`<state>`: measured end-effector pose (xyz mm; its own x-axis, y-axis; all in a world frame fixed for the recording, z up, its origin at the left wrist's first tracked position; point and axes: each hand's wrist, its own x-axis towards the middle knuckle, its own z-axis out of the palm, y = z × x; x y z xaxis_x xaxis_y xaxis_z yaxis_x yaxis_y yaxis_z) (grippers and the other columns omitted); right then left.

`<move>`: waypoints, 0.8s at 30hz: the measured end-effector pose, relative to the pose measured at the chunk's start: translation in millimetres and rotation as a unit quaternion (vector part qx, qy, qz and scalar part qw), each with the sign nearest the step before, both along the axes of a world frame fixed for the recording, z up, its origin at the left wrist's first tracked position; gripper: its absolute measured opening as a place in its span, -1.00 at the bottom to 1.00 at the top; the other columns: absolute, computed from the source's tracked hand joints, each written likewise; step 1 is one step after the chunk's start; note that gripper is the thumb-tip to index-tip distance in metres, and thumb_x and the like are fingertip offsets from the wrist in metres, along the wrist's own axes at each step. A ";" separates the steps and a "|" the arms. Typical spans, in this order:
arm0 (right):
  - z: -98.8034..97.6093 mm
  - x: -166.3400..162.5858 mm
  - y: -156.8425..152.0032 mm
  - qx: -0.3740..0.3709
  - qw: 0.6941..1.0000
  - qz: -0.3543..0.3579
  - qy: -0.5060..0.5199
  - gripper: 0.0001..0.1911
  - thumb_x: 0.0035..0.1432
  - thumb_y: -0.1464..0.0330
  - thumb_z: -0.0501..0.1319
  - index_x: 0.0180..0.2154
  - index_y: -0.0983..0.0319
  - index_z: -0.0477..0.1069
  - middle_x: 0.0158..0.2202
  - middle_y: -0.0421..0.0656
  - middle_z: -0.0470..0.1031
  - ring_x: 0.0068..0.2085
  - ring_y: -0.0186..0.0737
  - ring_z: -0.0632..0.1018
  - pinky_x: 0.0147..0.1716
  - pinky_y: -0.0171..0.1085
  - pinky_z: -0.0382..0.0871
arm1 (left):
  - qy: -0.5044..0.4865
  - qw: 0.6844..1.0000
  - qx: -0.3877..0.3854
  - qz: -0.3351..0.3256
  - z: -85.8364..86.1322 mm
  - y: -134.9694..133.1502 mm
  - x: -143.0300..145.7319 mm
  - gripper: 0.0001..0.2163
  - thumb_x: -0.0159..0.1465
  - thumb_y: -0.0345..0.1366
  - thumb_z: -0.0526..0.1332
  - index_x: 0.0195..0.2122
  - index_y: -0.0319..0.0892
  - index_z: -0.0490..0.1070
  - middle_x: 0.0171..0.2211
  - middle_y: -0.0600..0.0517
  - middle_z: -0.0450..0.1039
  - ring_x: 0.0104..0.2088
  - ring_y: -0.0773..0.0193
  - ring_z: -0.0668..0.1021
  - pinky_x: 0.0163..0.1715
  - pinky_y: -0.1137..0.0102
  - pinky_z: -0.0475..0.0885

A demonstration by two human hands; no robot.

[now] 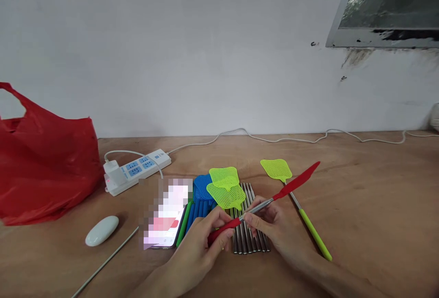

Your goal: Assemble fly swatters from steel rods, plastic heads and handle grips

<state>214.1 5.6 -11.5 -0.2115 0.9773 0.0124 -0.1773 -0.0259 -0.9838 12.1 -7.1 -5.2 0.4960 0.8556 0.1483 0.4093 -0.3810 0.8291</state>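
Observation:
My left hand [202, 243] is closed around the red handle of a red fly swatter [297, 181], whose flat head points up and to the right. My right hand [270, 225] pinches the swatter's metal telescopic rod [258, 207] just past the handle. Under both hands lies a row of several metal rods [247, 238]. On the far end of that row rest two yellow-green swatter heads [225, 188] and a stack of blue ones [202, 187] with blue handles.
A finished green-handled swatter [302, 209] lies to the right on the wooden table [370, 197]. A phone [168, 218], a white oval object [102, 231], a white power strip [135, 170] with its cable and a red plastic bag [41, 170] sit to the left.

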 end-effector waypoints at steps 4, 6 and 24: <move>-3.6 5.5 6.0 0.028 0.998 -0.050 0.015 -0.59 -0.03 0.02 0.45 -0.44 0.20 0.43 -0.51 -0.26 0.43 -0.51 -0.33 0.42 -0.50 -0.32 0.35 | 0.052 0.998 0.016 0.039 2.7 2.3 -2.6 -0.74 0.44 -0.07 0.05 -0.17 -0.12 0.41 -0.49 0.11 0.44 -0.48 0.28 0.44 -0.46 0.42 0.24; -5.3 10.0 9.5 0.038 0.996 -0.075 0.027 -0.60 -0.02 0.04 0.45 -0.42 0.20 0.44 -0.50 -0.25 0.45 -0.49 -0.32 0.44 -0.48 -0.31 0.37 | 0.072 0.996 0.020 0.046 4.1 3.4 -4.1 -0.67 0.44 -0.05 0.03 -0.29 -0.13 0.43 -0.54 0.10 0.42 -0.50 0.28 0.43 -0.47 0.42 0.22; -0.4 14.2 8.9 0.067 0.988 -0.099 0.102 -0.70 0.29 0.06 0.22 -0.26 0.14 0.48 -0.48 -0.23 0.47 -0.47 -0.30 0.46 -0.42 -0.32 0.38 | 0.126 0.988 0.084 0.001 -1.9 4.7 -2.0 -0.65 0.46 -0.14 0.02 -0.43 -0.16 0.35 -0.59 0.14 0.24 -0.59 0.34 0.32 -0.54 0.40 0.04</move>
<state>228.3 14.5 -11.9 0.0046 0.9860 0.1665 -0.3599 0.1570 -0.9197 10.2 -2.3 -7.1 0.5338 0.8303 0.1601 0.5957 -0.5036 0.6257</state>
